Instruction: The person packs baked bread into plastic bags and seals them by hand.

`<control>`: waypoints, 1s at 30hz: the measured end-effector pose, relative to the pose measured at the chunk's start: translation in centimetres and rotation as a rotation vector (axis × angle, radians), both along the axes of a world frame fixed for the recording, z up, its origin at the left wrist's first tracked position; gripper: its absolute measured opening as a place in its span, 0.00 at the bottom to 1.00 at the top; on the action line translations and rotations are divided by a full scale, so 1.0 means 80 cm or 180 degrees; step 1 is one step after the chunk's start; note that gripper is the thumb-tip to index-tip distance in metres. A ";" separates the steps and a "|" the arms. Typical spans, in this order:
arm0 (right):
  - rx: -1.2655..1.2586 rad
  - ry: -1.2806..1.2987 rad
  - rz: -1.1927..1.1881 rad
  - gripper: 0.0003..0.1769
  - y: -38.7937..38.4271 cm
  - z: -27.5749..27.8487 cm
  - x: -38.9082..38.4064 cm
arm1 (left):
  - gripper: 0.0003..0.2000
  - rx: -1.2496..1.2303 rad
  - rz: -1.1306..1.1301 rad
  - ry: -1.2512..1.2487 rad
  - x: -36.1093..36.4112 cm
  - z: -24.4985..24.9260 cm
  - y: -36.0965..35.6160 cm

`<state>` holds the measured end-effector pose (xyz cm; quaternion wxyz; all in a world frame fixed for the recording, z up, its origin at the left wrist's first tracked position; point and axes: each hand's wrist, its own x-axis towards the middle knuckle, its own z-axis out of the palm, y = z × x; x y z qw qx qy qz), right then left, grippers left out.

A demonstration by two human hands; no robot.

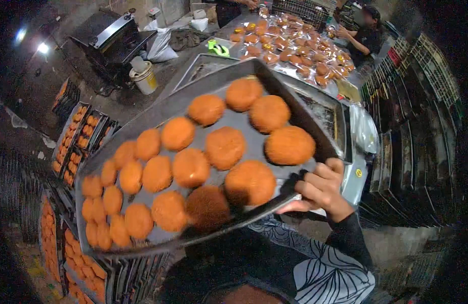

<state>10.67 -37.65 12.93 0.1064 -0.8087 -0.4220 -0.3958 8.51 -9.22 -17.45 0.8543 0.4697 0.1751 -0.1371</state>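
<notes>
A dark metal baking tray (163,247) fills the middle of the view, held up and tilted. Rows of round, golden-brown buns (225,148) lie on it, with some crowded and blurred towards its far left end. My right hand (320,188) is closed on the tray's near right corner, fingers curled over the rim. My left hand does not show in the view.
Behind the tray, a table carries many clear-wrapped buns (294,45), a green tape dispenser (218,48) and another tray (206,68). Stacked trays (406,157) stand right. Bun-filled trays (84,263) stand left, near a bucket (143,78). A co-worker (364,38) works at the table.
</notes>
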 end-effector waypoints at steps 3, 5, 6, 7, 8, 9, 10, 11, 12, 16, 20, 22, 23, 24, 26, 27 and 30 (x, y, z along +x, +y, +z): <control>-0.0152 0.0035 -0.0928 0.27 -0.055 0.026 -0.040 | 0.17 -0.0027 -0.0273 -0.0130 0.033 0.009 -0.047; -0.0299 -0.0043 -0.1411 0.28 -0.084 0.028 -0.062 | 0.17 -0.0062 -0.0527 -0.0211 0.059 0.016 -0.072; -0.0319 -0.0113 -0.1606 0.29 -0.096 0.027 -0.072 | 0.17 -0.0098 -0.0667 -0.0248 0.073 0.018 -0.087; -0.0366 -0.0154 -0.1802 0.29 -0.108 0.027 -0.083 | 0.17 -0.0146 -0.0812 -0.0287 0.087 0.022 -0.104; -0.0424 -0.0196 -0.2002 0.29 -0.119 0.027 -0.095 | 0.17 -0.0204 -0.0962 -0.0325 0.101 0.025 -0.123; -0.0354 -0.0160 -0.2150 0.30 -0.128 0.026 -0.104 | 0.17 -0.0264 -0.1110 -0.0364 0.115 0.029 -0.143; -0.0414 -0.0186 -0.2213 0.30 -0.142 0.026 -0.111 | 0.17 -0.0328 -0.1248 -0.0396 0.127 0.032 -0.163; -0.0396 -0.0180 -0.2394 0.28 -0.156 0.023 -0.116 | 0.17 -0.0383 -0.1374 -0.0419 0.137 0.035 -0.180; -0.0366 -0.0172 -0.2561 0.27 -0.168 0.021 -0.119 | 0.17 -0.0426 -0.1488 -0.0440 0.146 0.038 -0.195; -0.0368 -0.0296 -0.2759 0.27 -0.211 -0.004 -0.107 | 0.18 -0.0569 -0.1793 -0.0460 0.166 0.047 -0.240; -0.0228 0.0000 -0.2819 0.29 -0.265 -0.088 -0.084 | 0.18 -0.0578 -0.2022 -0.0305 0.161 0.047 -0.255; 0.0041 -0.0197 -0.2843 0.29 -0.295 -0.143 -0.061 | 0.18 -0.0551 -0.2289 -0.0180 0.150 0.047 -0.275; 0.0093 -0.0227 -0.2873 0.29 -0.299 -0.142 -0.046 | 0.17 0.0112 -0.2747 -0.1012 0.143 0.045 -0.261; -0.0210 -0.0480 -0.2924 0.29 -0.322 -0.161 -0.038 | 0.17 -0.0191 -0.2837 -0.0855 0.137 0.008 -0.239; -0.0005 -0.0202 -0.2615 0.27 -0.328 -0.167 -0.011 | 0.16 0.1421 -0.2852 -0.1557 0.126 0.030 -0.218; 0.0236 -0.0058 -0.2606 0.28 -0.341 -0.195 0.002 | 0.14 0.2299 -0.2939 -0.0809 0.126 0.088 -0.221; 0.0395 0.0543 -0.2955 0.25 -0.342 -0.264 0.017 | 0.19 0.2710 -0.1747 -0.0548 0.124 0.060 -0.210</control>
